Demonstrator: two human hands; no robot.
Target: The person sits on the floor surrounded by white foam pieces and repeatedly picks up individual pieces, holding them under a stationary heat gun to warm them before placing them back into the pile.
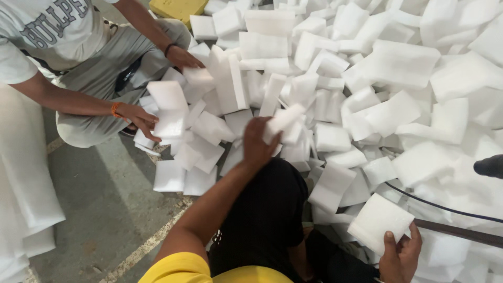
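Gripping: left hand (257, 144), fingers clenched on foam slab (283, 119), long axis up-right
Right hand (401, 254): fingers clasping square foam pad (380, 220), nearer body

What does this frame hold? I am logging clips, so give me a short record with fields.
setting: grey floor heaped with white foam pieces
left hand: grips a white foam piece over the heap
right hand: holds a white foam square by its lower edge
other person: crouched at left, co-worker's hands on foam pieces
odd item: yellow foam block at top
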